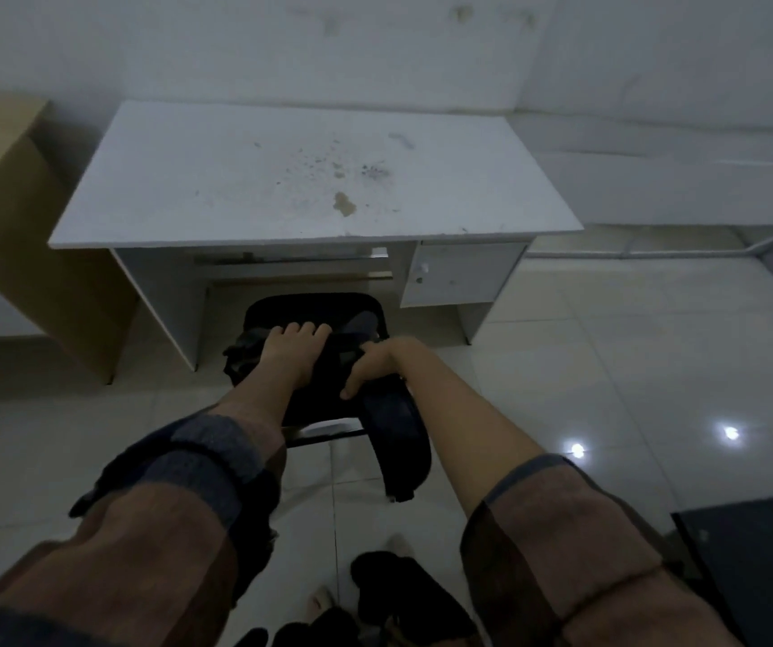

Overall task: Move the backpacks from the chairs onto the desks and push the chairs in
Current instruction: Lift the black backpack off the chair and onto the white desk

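Note:
A white desk [235, 179] with a stained top stands against the wall ahead. In front of its knee gap is a black chair [314, 305], pulled out from the desk. A dark backpack [328, 394] lies on the seat. My left hand [298, 352] rests over the top of the backpack with its fingers curled on it. My right hand [373, 366] is closed on the bag's right side, just above a dark padded curved part [396, 441]; I cannot tell whether that part is a strap or the chair's back. Both arms are stretched forward.
A tan cabinet [11, 217] stands close to the desk's left side. Metal legs of a white table [772, 254] run along the wall at the right. A dark object [758, 553] sits at the lower right. The floor [585, 366] is glossy white tile.

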